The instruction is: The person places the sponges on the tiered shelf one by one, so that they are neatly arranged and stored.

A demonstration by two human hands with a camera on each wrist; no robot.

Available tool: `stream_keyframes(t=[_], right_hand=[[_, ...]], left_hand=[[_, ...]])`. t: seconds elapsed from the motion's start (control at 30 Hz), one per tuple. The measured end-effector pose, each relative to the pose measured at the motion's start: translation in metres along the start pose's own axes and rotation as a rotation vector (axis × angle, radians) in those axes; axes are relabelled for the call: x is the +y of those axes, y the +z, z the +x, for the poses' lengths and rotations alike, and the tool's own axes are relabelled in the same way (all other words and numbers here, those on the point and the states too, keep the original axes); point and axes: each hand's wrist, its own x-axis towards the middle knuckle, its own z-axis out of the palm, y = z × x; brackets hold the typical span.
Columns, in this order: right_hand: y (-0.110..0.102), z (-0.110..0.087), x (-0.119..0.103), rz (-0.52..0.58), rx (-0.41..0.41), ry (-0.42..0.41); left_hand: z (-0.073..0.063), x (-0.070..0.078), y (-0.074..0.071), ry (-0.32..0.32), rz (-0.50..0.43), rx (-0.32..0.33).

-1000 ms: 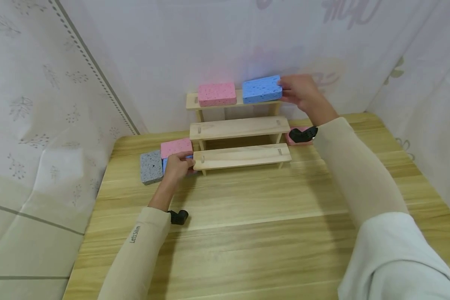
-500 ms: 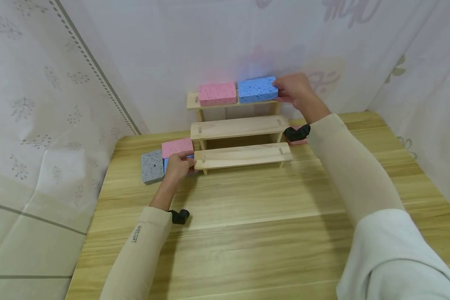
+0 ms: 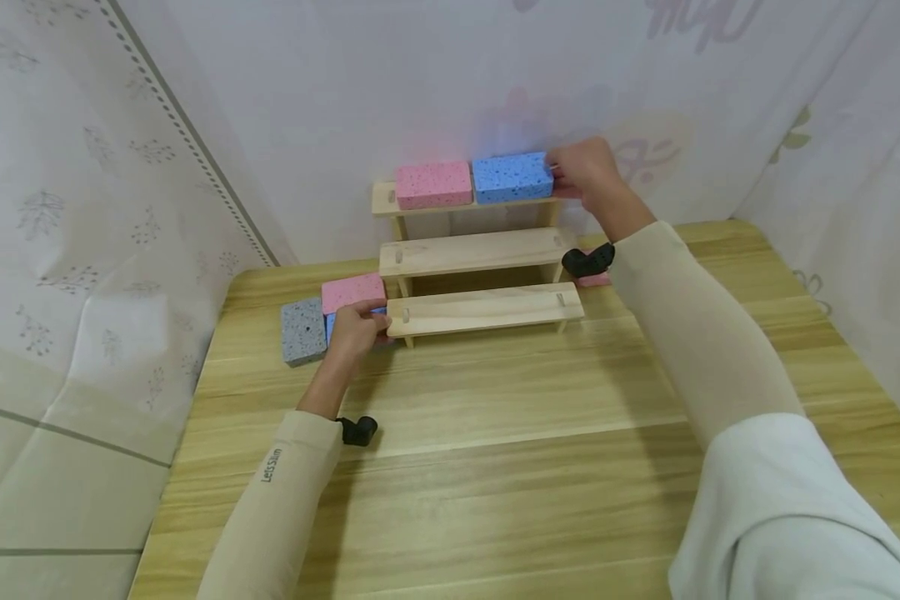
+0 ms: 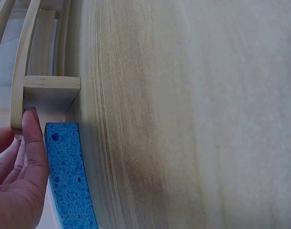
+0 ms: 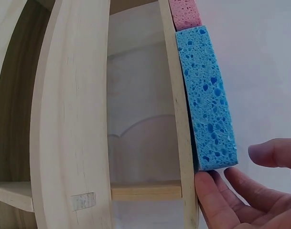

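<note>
A three-tier wooden rack (image 3: 487, 310) stands at the back of the table. On its top tier lie a pink sponge (image 3: 433, 185) and, just to the right, a blue sponge (image 3: 513, 177). My right hand (image 3: 587, 171) is at the blue sponge's right end; in the right wrist view its fingers (image 5: 212, 195) touch that end while the thumb stands apart from it. With thumb and fingers, my left hand (image 3: 352, 333) pinches the left end of the lowest board. Another blue sponge (image 4: 69, 176) is right beside that hand, partly covered by it in the head view.
Left of the rack, a grey sponge (image 3: 303, 332) and a pink sponge (image 3: 352, 293) lie on the table (image 3: 450, 483). One more pink sponge (image 3: 594, 280) shows behind the right wrist's camera. A pale printed curtain (image 3: 330, 100) hangs close behind the rack.
The blue sponge on the top tier has slid left, straightened and come up close to the pink one, with my right hand following. My left hand has kept its place on the rack.
</note>
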Motion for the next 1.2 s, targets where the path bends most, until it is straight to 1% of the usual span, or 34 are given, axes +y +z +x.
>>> stream_keyframes(t=[0.3,0.53,0.73,0.97,1.1,1.2], right_hand=[[-0.008,-0.002,-0.001,0.029,-0.035,-0.007],[-0.022,0.000,0.004,0.022,-0.033,0.017],[-0.042,0.005,0.014,0.051,-0.018,0.030],[-0.066,0.010,0.031,0.127,-0.033,0.045],[-0.079,0.014,0.044,0.117,-0.034,0.065],[-0.087,0.015,0.052,0.088,-0.025,0.085]], left_hand=[[0.000,0.001,0.001,0.005,-0.002,-0.006],[0.001,0.000,0.001,0.001,0.003,-0.010],[0.001,-0.001,0.002,0.003,0.006,-0.007],[0.001,0.000,0.001,0.005,0.006,0.004],[0.000,0.001,0.001,0.004,0.003,0.007],[0.000,0.001,0.002,0.002,0.001,0.007]])
